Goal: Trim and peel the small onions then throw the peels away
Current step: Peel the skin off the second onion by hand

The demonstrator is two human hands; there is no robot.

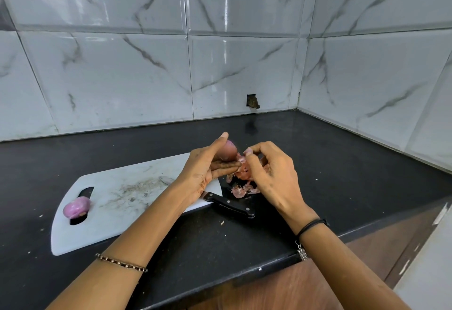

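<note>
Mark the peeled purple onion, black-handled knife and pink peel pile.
Peeled purple onion [77, 207]: head view, centre of its body.
Black-handled knife [231, 206]: head view, middle of handle.
Pink peel pile [242, 192]: head view, loose skins on counter.

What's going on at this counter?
A person is peeling a small onion. The left hand holds it above the black counter while the right hand pinches a strip of peel off it. Loose peels lie below, beside a knife. One peeled onion sits on the white cutting board.
</note>
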